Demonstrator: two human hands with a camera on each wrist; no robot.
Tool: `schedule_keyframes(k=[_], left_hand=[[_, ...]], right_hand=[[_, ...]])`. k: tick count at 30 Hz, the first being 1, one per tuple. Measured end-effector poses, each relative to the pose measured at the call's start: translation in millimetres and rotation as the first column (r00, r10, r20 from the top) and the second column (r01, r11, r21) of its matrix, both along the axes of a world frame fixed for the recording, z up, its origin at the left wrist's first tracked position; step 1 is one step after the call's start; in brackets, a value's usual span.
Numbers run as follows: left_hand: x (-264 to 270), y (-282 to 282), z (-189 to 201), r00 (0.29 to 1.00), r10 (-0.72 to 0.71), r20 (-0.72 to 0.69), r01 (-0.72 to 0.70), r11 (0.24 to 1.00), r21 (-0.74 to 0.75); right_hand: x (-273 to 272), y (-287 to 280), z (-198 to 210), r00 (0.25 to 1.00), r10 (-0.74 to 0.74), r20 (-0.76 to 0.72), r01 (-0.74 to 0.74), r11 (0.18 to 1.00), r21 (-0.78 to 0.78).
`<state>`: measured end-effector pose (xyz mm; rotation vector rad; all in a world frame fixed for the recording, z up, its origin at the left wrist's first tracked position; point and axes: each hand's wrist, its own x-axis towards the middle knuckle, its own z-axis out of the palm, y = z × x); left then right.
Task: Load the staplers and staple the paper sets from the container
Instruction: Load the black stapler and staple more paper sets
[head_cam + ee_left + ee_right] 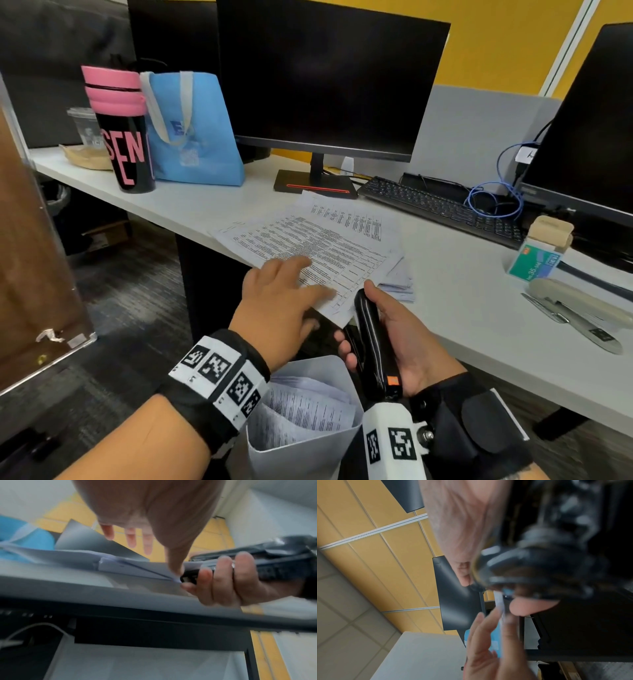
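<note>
Paper lies flat under our left hand, whose fingers are spread straight and pressing down on a printed paper set at the near edge of the desk. Just to the right of that hand, our right hand is wrapped around a black stapler, thumb along its top and fingers curled beneath. The left wrist view shows the stapler's mouth meeting the near corner of the sheets, right by our left thumb. To staple well, we judge that the left hand should keep the sheets squared and the thumb clear of the mouth, while the right hand slides the corner fully in and squeezes firmly in one press. Below both wrists stands the white container with more paper inside. Well to the right of our right hand lie a beige stapler and a box of staples.
</note>
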<state>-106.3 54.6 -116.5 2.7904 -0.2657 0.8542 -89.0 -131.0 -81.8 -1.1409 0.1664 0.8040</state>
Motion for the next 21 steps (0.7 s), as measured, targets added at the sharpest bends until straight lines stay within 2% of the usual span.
schedule_keyframes(k=[2, 4, 5, 7, 9, 11, 18, 21], left_hand=[[0, 1, 5, 0.996, -0.093, -0.004, 0.092, 0.994, -0.058], [1, -1, 11, 0.989, -0.105, -0.102, 0.068, 0.948, -0.31], [3, 0, 14, 0.984, -0.089, -0.154, 0.006, 0.881, -0.473], [9, 1, 16, 0.984, -0.042, -0.174, -0.093, 0.709, -0.699], [13, 5, 19, 0.988, -0.043, -0.149, -0.1, 0.558, -0.824], [17, 7, 21, 0.989, -0.065, -0.136, -0.088, 0.484, -0.87], [17, 6, 22, 0.988, -0.084, -0.133, -0.086, 0.418, -0.904], [15, 5, 24, 0.988, -0.085, -0.129, -0.078, 0.445, -0.892]], right_hand=[[0, -1, -1, 1.0, 0.02, 0.003, -0.02, 1.0, -0.007], [1, -1, -3, 1.0, 0.031, 0.002, -0.031, 1.0, -0.006], [1, -1, -3, 0.999, 0.034, 0.005, -0.034, 0.999, -0.004], [0, -2, -3, 0.999, 0.037, 0.01, -0.037, 0.999, -0.001], [0, -2, -2, 0.999, 0.04, 0.011, -0.04, 0.999, 0.003], [0, 0, -2, 0.999, 0.047, 0.012, -0.047, 0.999, 0.004], [-4, 3, -3, 0.998, 0.064, 0.009, -0.064, 0.998, -0.001], [-3, 2, -2, 0.997, 0.067, 0.024, -0.067, 0.998, -0.008]])
